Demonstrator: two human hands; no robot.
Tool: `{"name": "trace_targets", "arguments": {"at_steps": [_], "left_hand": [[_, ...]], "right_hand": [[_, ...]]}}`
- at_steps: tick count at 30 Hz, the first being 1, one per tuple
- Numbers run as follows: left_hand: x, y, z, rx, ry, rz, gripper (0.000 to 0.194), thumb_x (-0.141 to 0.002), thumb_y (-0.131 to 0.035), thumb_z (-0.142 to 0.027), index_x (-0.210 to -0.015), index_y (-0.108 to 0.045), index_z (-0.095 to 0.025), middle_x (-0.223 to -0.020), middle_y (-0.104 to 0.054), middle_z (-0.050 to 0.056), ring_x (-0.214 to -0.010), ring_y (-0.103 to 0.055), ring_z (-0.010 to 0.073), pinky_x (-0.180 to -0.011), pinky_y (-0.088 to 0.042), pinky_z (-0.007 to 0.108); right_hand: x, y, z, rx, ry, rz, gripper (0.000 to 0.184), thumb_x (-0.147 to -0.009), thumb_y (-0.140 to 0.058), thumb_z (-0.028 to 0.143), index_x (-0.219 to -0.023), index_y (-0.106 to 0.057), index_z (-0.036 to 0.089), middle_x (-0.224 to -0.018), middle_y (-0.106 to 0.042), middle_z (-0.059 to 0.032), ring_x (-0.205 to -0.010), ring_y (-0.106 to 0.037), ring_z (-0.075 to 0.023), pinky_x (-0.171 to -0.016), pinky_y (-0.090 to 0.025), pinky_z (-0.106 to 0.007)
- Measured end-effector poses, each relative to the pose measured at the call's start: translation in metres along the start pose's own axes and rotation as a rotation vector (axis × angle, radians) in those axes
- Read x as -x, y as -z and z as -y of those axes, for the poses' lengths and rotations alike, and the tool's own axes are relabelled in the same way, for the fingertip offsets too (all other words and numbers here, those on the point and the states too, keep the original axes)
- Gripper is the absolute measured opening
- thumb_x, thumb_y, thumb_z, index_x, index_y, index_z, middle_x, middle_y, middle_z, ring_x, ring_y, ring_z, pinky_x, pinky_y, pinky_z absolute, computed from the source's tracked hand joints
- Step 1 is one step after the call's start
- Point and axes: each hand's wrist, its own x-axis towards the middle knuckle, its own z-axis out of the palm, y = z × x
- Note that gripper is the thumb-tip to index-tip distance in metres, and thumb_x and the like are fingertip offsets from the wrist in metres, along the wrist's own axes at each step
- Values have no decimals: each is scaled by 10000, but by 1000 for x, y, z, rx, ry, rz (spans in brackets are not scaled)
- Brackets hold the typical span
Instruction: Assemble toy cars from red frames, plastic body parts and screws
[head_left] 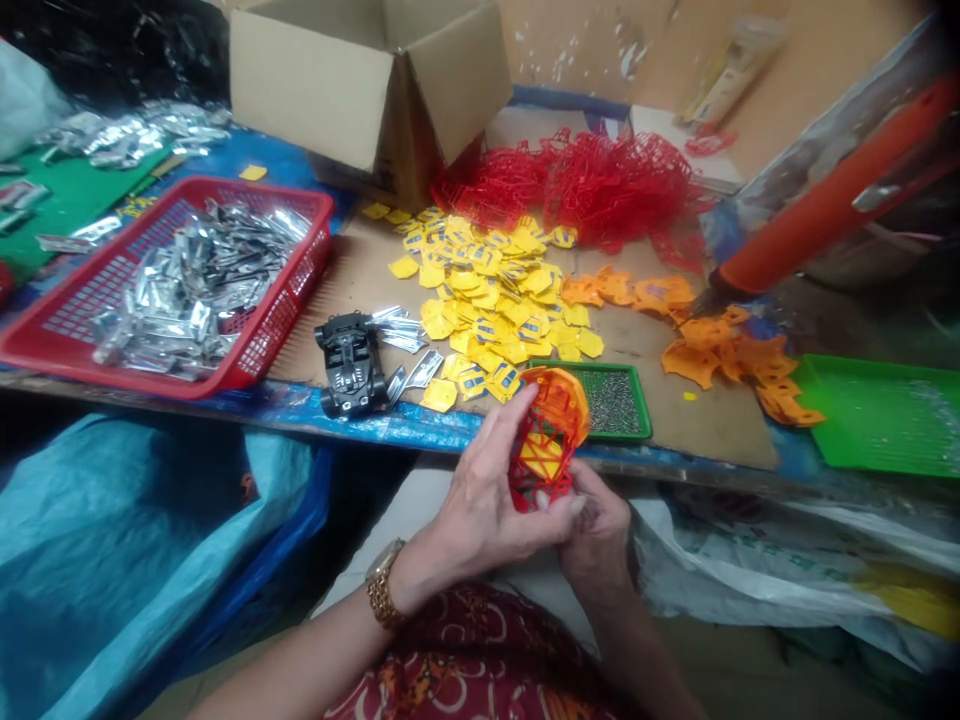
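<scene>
My left grip and my right grip together are grasping the orange shell with its red frame and yellow piece, near the front edge of the surface. If my thumbs press unevenly, the frame could bend, or the shell could slip and disturb the green tray of small metal parts.

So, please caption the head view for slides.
Left hand and right hand hold an orange and red plastic part near piled yellow pieces.

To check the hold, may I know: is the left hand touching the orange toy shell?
Touching. The head view shows the left hand holding the orange toy shell, fingers against its left edge.
</scene>
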Motion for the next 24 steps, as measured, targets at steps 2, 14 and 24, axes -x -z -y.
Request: {"name": "trace_targets", "arguments": {"at_steps": [2,14,24], "left_hand": [[0,-1,0,-5,-30,-17,889,-686,-733,-251,-1476,-334,-156,-1359,-517,163,-1231,-532,309,-1032,-480,445],[1,-1,-1,-1,-44,-40,854,-672,-692,-219,-1450,-350,-134,-1381,-519,163,-1265,-525,298,-1075,-453,418],[2,1,-2,-11,-93,-31,850,-703,-699,-232,-1457,-324,-118,-1331,-538,146,-1247,-537,269,-1069,-451,357]], "right_hand": [[0,-2,3,19,38,-8,391,-726,-816,301,-1087,-697,215,-931,-777,-49,-744,-741,-202,-711,-635,-285],[4,-1,6,244,147,-7,351,-779,-676,212,-1129,-668,191,-1084,-753,-83,-905,-745,-230,-730,-633,-291],[-3,4,14,592,421,7,248,-830,-605,248,-1068,-641,186,-973,-742,-74,-834,-727,-209,-757,-607,-293]]}}
